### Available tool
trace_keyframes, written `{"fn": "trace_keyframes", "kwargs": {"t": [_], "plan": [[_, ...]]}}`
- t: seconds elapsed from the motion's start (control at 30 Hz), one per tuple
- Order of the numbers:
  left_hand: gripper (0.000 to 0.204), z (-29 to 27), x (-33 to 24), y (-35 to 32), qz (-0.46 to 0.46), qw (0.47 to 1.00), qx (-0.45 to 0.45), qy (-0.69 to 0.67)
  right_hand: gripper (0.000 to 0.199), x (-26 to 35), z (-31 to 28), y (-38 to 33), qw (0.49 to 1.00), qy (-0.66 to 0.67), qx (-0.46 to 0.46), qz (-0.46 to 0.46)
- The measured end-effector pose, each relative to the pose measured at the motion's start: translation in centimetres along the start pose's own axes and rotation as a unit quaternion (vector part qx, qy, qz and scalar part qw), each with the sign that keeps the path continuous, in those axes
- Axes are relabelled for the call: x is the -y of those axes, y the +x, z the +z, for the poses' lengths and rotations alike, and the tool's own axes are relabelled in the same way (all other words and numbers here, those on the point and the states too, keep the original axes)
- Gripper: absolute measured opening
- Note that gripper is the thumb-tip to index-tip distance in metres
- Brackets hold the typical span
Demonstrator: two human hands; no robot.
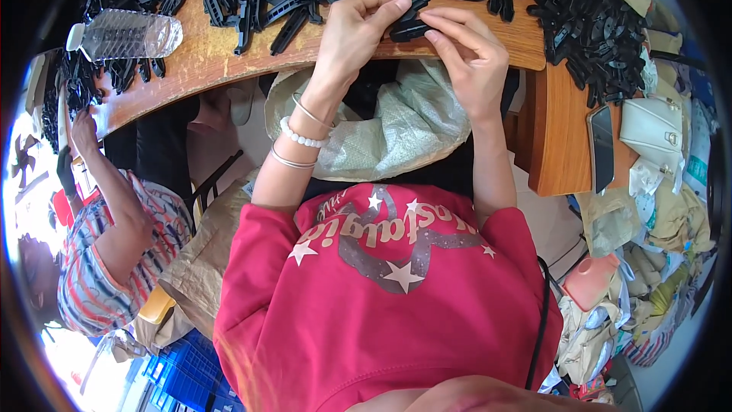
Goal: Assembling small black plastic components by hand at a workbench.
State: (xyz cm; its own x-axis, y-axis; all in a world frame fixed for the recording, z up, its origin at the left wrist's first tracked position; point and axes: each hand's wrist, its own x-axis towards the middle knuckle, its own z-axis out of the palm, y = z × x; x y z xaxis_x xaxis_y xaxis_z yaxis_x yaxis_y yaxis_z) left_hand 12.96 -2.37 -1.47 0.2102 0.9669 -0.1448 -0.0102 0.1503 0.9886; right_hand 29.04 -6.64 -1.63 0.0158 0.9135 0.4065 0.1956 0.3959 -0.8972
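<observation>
Above the near edge of the wooden table, my left hand [355,33] and my right hand [474,59] face each other. Between them are small black plastic pieces [409,29], pinched by thumb and forefinger on both sides. The upper piece sits at my left fingertips, the lower one at my right. Whether the two are joined, I cannot tell. Just beyond my hands lie long slotted black plastic pieces [284,8] in a loose heap. Shorter curved black pieces [587,38] are piled to the right of my right hand.
A clear plastic bottle [131,35] lies at the left of the tabletop [206,69]. Below my hands a woven white sack [381,133] hangs open. At right are a phone [601,149] and a white handbag [653,131]. A co-worker [126,244] reaches toward pieces at left.
</observation>
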Motion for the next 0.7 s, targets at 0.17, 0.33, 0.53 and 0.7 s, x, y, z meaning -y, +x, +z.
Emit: {"fn": "trace_keyframes", "kwargs": {"t": [0.17, 0.33, 0.53, 0.7], "plan": [[0.034, 0.5, -1.0, -1.4, 0.035, 0.997, 0.069, -0.02, 0.02, 0.7, 0.8, -0.2, 0.978, -0.159, -0.091, -0.105], [0.036, -0.3, -0.4, -1.7, 0.067, 0.982, 0.129, 0.12, 0.02, 0.1, 0.8, -0.6, 0.967, -0.179, -0.105, -0.145], [0.035, -0.5, -0.5, -2.3, 0.255, 0.938, 0.073, 0.222, 0.035, 1.1, -0.8, 0.2, 0.99, -0.112, -0.085, -0.029], [0.03, -0.6, -0.7, -2.4, 0.247, 0.933, 0.103, 0.24, 0.03, -0.2, -1.9, -0.3, 1.0, 0.006, -0.01, 0.026]]}}
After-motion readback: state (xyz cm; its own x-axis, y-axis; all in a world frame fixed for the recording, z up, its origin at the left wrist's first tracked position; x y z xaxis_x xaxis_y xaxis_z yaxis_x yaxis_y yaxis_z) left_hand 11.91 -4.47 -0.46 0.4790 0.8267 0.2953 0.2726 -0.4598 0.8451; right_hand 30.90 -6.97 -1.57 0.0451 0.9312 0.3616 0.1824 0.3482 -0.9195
